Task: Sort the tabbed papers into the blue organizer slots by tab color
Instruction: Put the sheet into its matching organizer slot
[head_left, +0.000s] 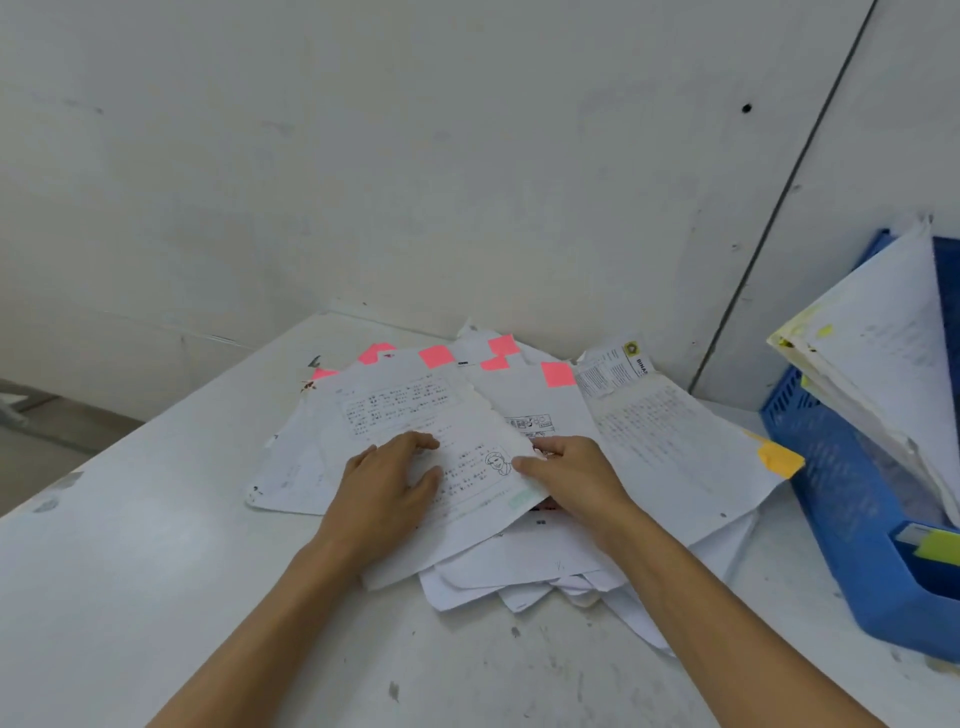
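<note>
The left hand (387, 478) lies on the top sheet (415, 410) in the middle of the frame, fingers a little bent and pressing down, holding nothing; the right hand (566, 473) is just beside it and pinches the right edge of that same sheet, thumb on top and fingers curled at the edge; a small drawn face on the sheet sits between the 2 hands. The top sheet rests on a messy pile of papers (519, 577) that spreads out under both hands; pink tabs (436, 356) stick out along the far edge of the pile, at least 4 of them; 1 sheet on the right side of the pile has an orange tab (779, 458). The blue organizer (841, 499) stands at the right edge of the frame, just beside the pile; white papers (883, 332) with yellow bits lean inside it. All of it is on a white table (130, 571); a pale wall (363, 156) fills the upper part of the frame.
</note>
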